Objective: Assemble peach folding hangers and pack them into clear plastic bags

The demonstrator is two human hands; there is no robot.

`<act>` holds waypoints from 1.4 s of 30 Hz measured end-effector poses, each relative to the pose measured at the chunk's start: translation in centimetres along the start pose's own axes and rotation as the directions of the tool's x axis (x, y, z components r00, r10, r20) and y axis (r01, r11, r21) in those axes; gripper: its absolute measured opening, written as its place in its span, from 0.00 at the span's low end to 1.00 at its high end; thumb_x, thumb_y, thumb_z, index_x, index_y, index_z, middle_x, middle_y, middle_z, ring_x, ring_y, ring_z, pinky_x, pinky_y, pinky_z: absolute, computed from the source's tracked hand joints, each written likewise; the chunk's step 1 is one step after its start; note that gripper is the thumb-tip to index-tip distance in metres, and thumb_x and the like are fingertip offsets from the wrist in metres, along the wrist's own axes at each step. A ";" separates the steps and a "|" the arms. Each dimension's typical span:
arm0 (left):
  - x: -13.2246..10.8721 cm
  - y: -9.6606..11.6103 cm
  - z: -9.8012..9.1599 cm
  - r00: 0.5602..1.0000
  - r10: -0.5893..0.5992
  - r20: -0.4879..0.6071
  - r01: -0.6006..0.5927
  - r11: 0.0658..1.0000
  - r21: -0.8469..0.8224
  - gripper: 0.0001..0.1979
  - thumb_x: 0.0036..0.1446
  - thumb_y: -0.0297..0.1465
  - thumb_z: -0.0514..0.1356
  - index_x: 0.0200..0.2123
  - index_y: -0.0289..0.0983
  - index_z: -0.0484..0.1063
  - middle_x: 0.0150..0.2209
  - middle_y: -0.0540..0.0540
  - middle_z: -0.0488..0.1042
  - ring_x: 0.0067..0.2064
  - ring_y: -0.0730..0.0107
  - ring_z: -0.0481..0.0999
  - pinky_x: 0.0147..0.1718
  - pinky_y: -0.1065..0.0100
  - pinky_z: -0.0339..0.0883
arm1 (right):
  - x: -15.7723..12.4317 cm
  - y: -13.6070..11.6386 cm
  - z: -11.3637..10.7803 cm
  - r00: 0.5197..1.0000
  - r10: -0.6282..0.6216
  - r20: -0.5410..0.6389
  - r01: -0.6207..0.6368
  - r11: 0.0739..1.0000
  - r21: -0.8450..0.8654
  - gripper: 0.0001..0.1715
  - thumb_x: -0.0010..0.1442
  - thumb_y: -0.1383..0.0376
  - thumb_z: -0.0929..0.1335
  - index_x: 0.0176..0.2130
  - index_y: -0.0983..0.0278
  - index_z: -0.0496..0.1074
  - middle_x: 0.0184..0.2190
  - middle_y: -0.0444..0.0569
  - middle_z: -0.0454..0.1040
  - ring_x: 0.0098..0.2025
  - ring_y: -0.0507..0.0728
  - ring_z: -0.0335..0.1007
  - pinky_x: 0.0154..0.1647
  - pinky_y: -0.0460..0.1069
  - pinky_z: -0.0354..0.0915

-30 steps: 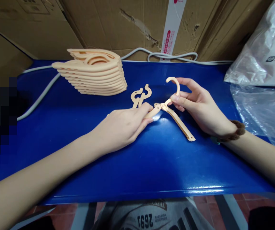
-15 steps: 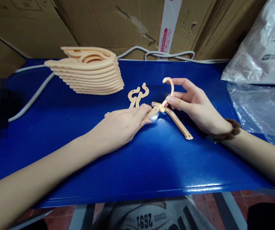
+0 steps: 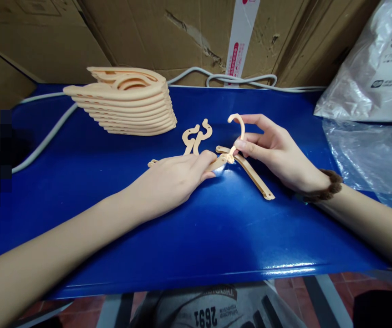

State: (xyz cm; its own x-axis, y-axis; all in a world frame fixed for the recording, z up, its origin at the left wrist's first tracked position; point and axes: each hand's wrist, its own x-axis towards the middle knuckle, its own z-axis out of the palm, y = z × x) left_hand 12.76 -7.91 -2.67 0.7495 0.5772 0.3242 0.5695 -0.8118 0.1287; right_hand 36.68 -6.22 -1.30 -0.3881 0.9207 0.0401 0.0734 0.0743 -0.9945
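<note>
On the blue table (image 3: 196, 237) my left hand (image 3: 171, 180) presses down on a peach plastic hanger arm (image 3: 218, 161), its fingers closed over it. My right hand (image 3: 274, 152) pinches the stem of a peach hook piece (image 3: 238, 127), held upright at the joint where the two arms meet. The other hanger arm (image 3: 253, 175) lies flat, pointing toward the lower right. Two loose peach hook-shaped parts (image 3: 196, 136) lie just behind my left fingers.
A stack of several folded peach hangers (image 3: 127, 102) stands at the back left. A white cable (image 3: 45, 141) runs along the back edge. Cardboard boxes (image 3: 168, 32) wall the back, and plastic bags (image 3: 369, 91) sit at the right.
The hook in my right hand has shifted slightly left and down toward the joint. My left hand stays on the arm.
</note>
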 end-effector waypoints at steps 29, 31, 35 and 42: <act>0.0 0.2 0.1 0.998 -0.049 0.030 0.043 0.983 0.181 0.19 0.75 0.38 0.42 0.47 0.35 0.68 0.36 0.46 0.81 0.32 0.64 0.80 0.27 0.68 0.61 | -0.5 -0.5 0.3 0.974 -0.187 -0.131 0.149 0.954 -0.259 0.30 0.59 0.53 0.75 0.56 0.57 0.67 0.34 0.45 0.77 0.40 0.59 0.76 0.48 0.56 0.72; 0.0 0.2 0.1 0.999 -0.042 0.022 0.037 0.983 0.179 0.19 0.75 0.38 0.42 0.47 0.34 0.69 0.35 0.46 0.81 0.32 0.63 0.80 0.26 0.67 0.61 | -0.5 -0.5 0.3 0.973 -0.191 -0.129 0.149 0.948 -0.283 0.30 0.58 0.52 0.75 0.56 0.56 0.67 0.35 0.45 0.77 0.41 0.59 0.76 0.48 0.56 0.72; 0.1 0.4 0.0 0.999 -0.045 0.024 0.039 0.981 0.191 0.19 0.75 0.37 0.43 0.46 0.34 0.70 0.34 0.46 0.81 0.31 0.64 0.79 0.25 0.67 0.59 | -0.6 -0.6 0.2 0.967 -0.222 -0.125 0.167 0.923 -0.346 0.31 0.59 0.51 0.74 0.58 0.56 0.67 0.36 0.46 0.76 0.40 0.60 0.76 0.46 0.56 0.73; 0.3 0.5 -0.2 0.998 -0.045 0.037 0.035 0.971 0.237 0.20 0.75 0.37 0.43 0.44 0.35 0.72 0.33 0.46 0.80 0.31 0.65 0.78 0.25 0.67 0.57 | -0.6 -0.7 0.1 0.957 -0.275 -0.087 0.214 0.880 -0.424 0.30 0.63 0.53 0.72 0.61 0.56 0.67 0.39 0.48 0.76 0.41 0.60 0.75 0.49 0.58 0.72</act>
State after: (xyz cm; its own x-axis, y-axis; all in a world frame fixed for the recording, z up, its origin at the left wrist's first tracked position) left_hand 13.25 -8.19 -2.35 0.7352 0.6160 0.2830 0.6591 -0.7472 -0.0858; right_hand 36.78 -6.80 -0.68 -0.3114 0.8945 0.3207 0.3705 0.4251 -0.8258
